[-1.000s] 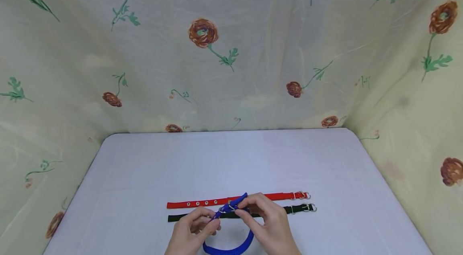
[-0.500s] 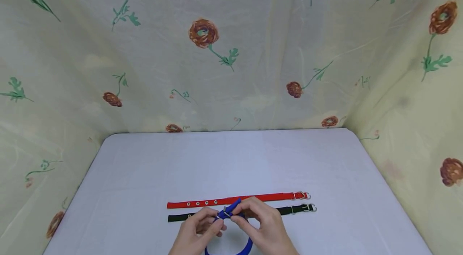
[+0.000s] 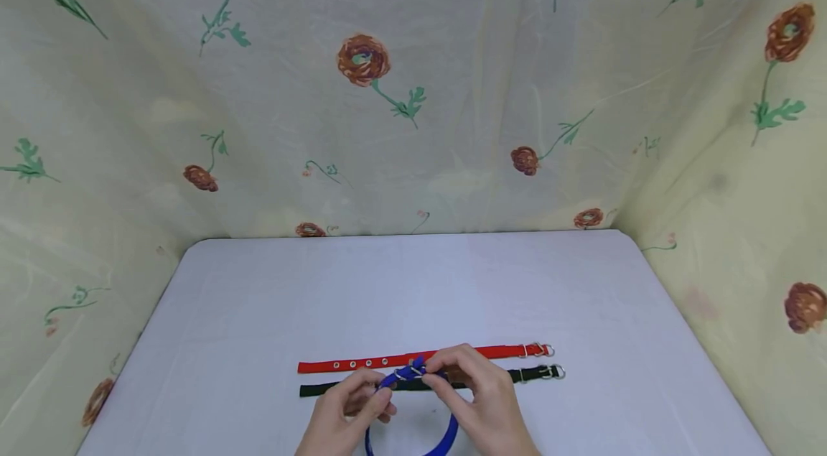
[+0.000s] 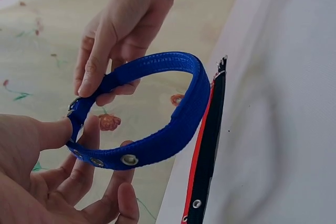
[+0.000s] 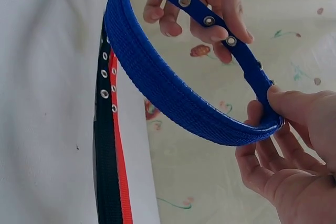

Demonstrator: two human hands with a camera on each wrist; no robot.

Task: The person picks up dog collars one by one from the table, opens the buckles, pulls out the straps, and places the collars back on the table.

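A blue collar (image 4: 184, 103) with metal eyelets is bent into a loop and held up off the table between both hands. My left hand (image 3: 352, 406) pinches the eyelet side of the strap with thumb and index finger, its other fingers spread loosely below in the left wrist view. At the other side, my right hand (image 3: 478, 395) pinches the collar close to the metal buckle (image 4: 73, 106) with thumb and fingertips. The strap end crosses at the buckle between the two hands in the head view. In the right wrist view, several eyelets (image 5: 184, 1) run along the strap.
Behind the hands, a red collar (image 3: 497, 352) and a black collar (image 3: 536, 373) lie flat and side by side on the white table (image 3: 413, 284), buckles to the right. A flower-patterned curtain (image 3: 439, 118) encloses the table's back and sides.
Both hands drew closer together, then moved slightly apart again with the blue collar. The strap end that stood up by the buckle now sits lower and further left.
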